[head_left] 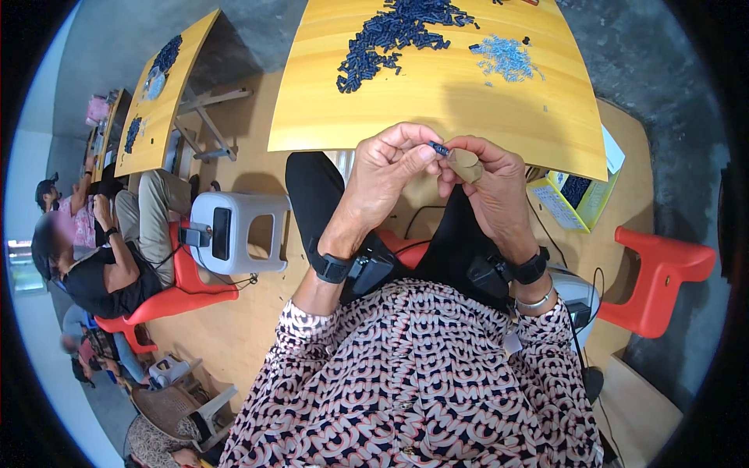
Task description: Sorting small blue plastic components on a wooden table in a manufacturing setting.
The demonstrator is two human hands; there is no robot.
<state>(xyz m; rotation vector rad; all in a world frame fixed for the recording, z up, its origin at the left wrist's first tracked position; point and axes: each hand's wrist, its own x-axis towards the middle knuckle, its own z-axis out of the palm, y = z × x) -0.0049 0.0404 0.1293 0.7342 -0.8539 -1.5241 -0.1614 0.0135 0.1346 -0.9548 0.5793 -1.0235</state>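
One dark piece: left hand pinches it, right hand curls.

Workshop, heaped black parts, worktable

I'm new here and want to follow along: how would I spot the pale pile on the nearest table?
Find the large yellow table. On its top, beyond the right hand, lies a loose pile of tiny pale pieces. Its light, bluish-white colour sets it apart from the bigger dark pile to its left.
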